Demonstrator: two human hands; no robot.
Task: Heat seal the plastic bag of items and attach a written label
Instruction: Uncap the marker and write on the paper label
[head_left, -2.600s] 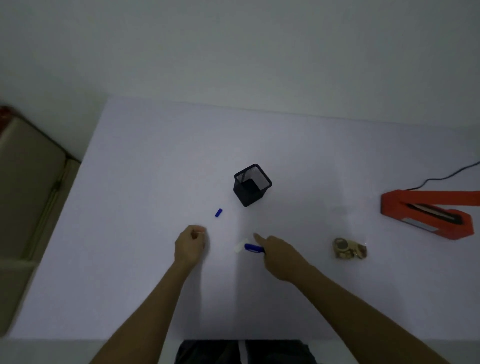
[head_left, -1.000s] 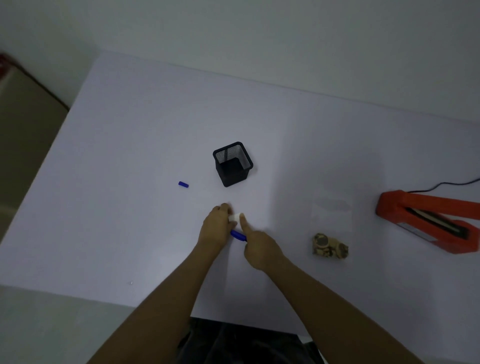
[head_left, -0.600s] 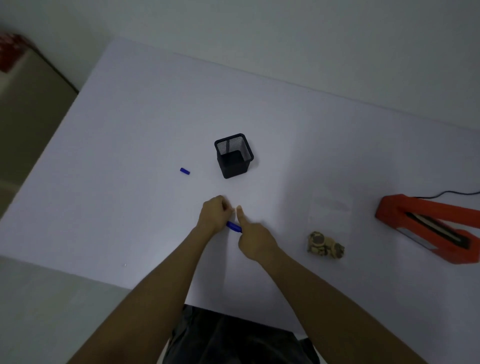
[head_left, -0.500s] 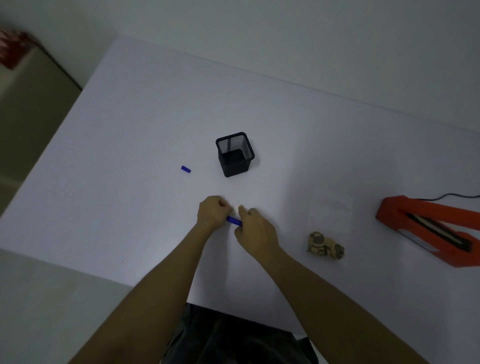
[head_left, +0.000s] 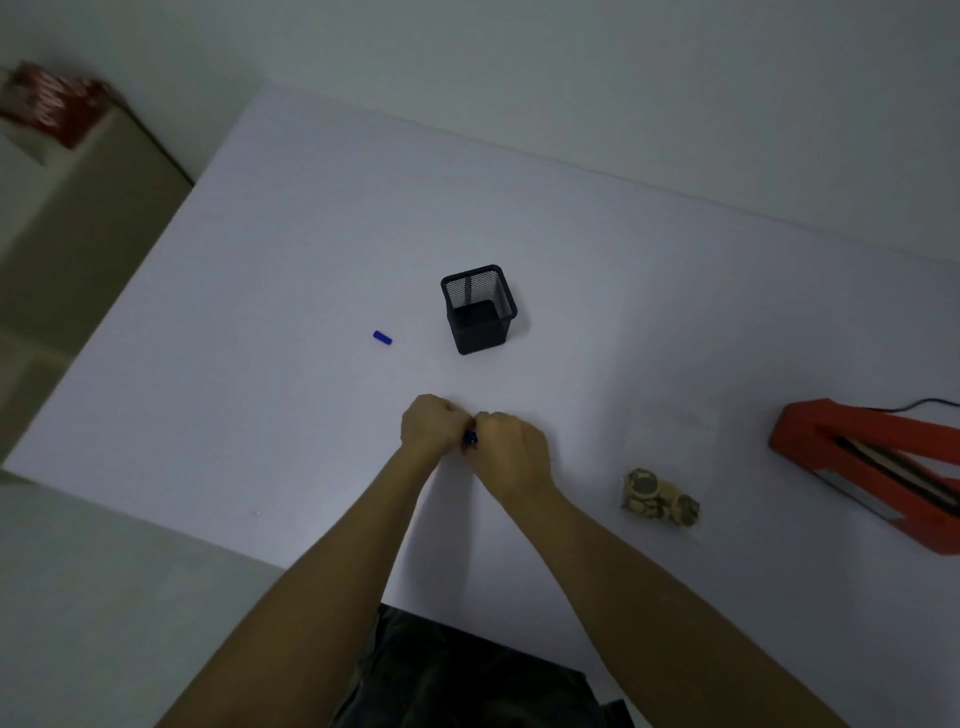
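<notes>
My left hand (head_left: 434, 423) and my right hand (head_left: 511, 452) meet knuckle to knuckle on the white table (head_left: 291, 270), in front of me. A short piece of the blue pen (head_left: 470, 438) shows between them, gripped by my right hand. My left hand's fingers are curled down at the pen's tip, over the spot where the small white label lay; the label itself is hidden. The pen's blue cap (head_left: 382, 338) lies loose to the left. A clear plastic bag (head_left: 670, 436) with camouflage-patterned items (head_left: 660, 500) lies to the right. The red heat sealer (head_left: 872, 467) stands at the right edge.
A black mesh pen holder (head_left: 479, 309) stands empty just beyond my hands. The sealer's black cable (head_left: 930, 402) runs off to the right. A beige cabinet (head_left: 88, 223) with a red packet (head_left: 52, 104) on it sits left of the table.
My left hand moved from its place left of the label over to the pen. My right hand closed in, so both hands now touch and cover most of the pen.
</notes>
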